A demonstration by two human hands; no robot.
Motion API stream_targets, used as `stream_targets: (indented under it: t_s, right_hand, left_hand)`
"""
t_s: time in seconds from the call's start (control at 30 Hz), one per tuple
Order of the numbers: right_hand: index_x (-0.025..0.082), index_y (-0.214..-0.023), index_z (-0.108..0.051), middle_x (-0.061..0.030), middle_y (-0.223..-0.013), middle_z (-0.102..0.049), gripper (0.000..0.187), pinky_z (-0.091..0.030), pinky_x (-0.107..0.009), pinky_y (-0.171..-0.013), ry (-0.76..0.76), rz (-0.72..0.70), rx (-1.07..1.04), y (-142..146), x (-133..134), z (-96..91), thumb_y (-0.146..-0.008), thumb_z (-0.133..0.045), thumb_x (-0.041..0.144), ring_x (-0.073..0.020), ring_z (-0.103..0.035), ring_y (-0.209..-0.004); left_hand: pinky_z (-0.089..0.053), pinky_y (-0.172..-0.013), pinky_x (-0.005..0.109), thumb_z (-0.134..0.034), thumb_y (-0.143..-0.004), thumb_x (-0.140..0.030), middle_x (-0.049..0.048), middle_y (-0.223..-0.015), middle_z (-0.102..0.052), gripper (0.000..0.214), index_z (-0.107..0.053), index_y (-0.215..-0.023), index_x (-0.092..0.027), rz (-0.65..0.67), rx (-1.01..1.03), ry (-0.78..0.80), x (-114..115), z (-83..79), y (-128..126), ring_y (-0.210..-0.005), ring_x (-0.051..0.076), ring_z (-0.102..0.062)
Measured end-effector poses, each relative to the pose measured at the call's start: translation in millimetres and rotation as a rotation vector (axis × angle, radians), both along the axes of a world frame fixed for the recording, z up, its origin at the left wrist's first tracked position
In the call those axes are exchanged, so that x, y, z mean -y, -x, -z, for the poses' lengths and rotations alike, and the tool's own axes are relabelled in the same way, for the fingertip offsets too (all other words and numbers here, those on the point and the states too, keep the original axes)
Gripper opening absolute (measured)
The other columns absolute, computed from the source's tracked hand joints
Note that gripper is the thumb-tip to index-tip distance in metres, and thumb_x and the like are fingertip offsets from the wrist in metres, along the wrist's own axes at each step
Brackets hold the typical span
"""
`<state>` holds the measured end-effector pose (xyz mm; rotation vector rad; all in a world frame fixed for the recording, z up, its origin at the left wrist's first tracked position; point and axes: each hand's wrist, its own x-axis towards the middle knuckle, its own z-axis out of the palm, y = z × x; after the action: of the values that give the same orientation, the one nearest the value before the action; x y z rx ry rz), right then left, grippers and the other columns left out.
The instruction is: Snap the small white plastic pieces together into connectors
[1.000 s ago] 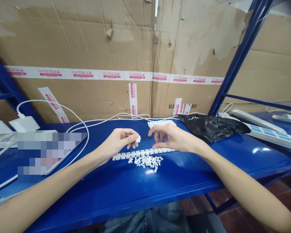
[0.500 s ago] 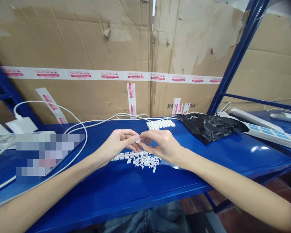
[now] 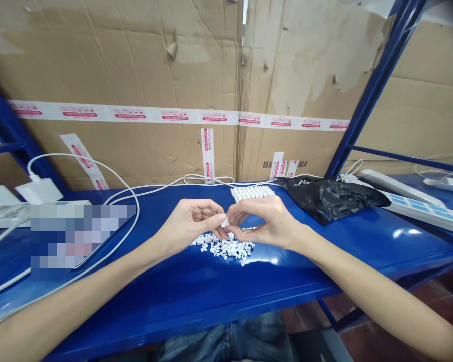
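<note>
My left hand [image 3: 191,223] and my right hand [image 3: 266,221] meet fingertip to fingertip above the blue shelf [image 3: 196,286]. Both pinch one small white plastic piece [image 3: 225,222] between thumb and fingers. Just below them lies a loose heap of small white pieces [image 3: 230,250], with a row of joined white pieces [image 3: 206,238] partly hidden behind my hands. Farther back sits a second neat block of white pieces [image 3: 252,191].
A black plastic bag [image 3: 330,197] lies at the back right. White power strips [image 3: 419,206] rest on the right shelf. White cables [image 3: 128,193] and a charger [image 3: 40,191] run along the left, beside a blurred flat device [image 3: 71,234]. Cardboard boxes [image 3: 154,85] form the back wall.
My right hand came in from the right and closed its fingertips on the white piece held by my left hand; both hands now pinch it together, slightly lower.
</note>
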<state>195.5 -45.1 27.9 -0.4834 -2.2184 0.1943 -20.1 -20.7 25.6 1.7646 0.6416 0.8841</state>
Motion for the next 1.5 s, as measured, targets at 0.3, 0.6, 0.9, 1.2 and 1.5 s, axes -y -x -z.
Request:
stream_targets:
  t_s: [0.3,0.6,0.9,1.2,1.5]
  right_hand:
    - [0.015,-0.089,-0.071,-0.0022,-0.075,-0.074,0.012,-0.058,-0.022,-0.062,0.404,0.121,-0.133,-1,0,-6.9,-0.081,-0.073,0.024,-0.0132,-0.072,-0.065]
    - [0.015,-0.085,-0.069,0.0008,-0.067,-0.068,0.005,-0.048,-0.020,-0.058,0.696,-0.035,0.453,-17,-5,-7.7,-0.084,-0.070,0.019,-0.0092,-0.060,-0.057]
    - [0.017,-0.108,-0.071,0.0031,-0.066,-0.060,0.028,-0.038,-0.022,-0.054,0.428,0.113,0.331,-17,-11,-13.4,-0.089,-0.072,0.038,-0.0094,-0.049,-0.055]
    - [0.016,-0.097,-0.073,0.0006,-0.067,-0.059,0.019,-0.037,-0.023,-0.057,0.324,0.201,0.264,-32,-24,-10.9,-0.094,-0.062,0.031,-0.0105,-0.047,-0.058]
    - [0.015,-0.092,-0.074,-0.0025,-0.071,-0.064,0.028,-0.038,-0.025,-0.057,0.263,0.268,0.259,-39,-23,-20.4,-0.096,-0.056,0.037,-0.0115,-0.047,-0.059]
  left_hand:
    - [-0.061,-0.069,0.029,-0.073,-0.088,-0.035,0.0065,-0.078,-0.077,0.023,-0.069,-0.084,-0.013,-0.113,0.029,-0.169,-21,-3.0,18,-0.068,0.018,-0.074]
    - [-0.057,-0.068,0.028,-0.075,-0.086,-0.037,0.0086,-0.086,-0.076,0.024,-0.076,-0.090,-0.013,-0.078,-0.257,-0.020,-58,-22.3,67,-0.069,0.014,-0.066]
    - [-0.059,-0.072,0.032,-0.075,-0.084,-0.042,0.0062,-0.077,-0.073,0.032,-0.077,-0.097,-0.013,-0.085,-0.486,0.127,-44,-14.9,101,-0.069,0.017,-0.068]
    - [-0.043,-0.066,0.025,-0.063,-0.090,-0.042,0.0029,-0.086,-0.073,0.027,-0.076,-0.091,-0.018,-0.034,-0.841,-0.267,-38,-4.6,110,-0.073,0.015,-0.057]
    - [-0.045,-0.073,0.026,-0.071,-0.087,-0.047,0.0022,-0.103,-0.071,0.028,-0.072,-0.094,-0.021,0.062,-0.894,-0.298,-35,-9.6,114,-0.082,0.016,-0.059]
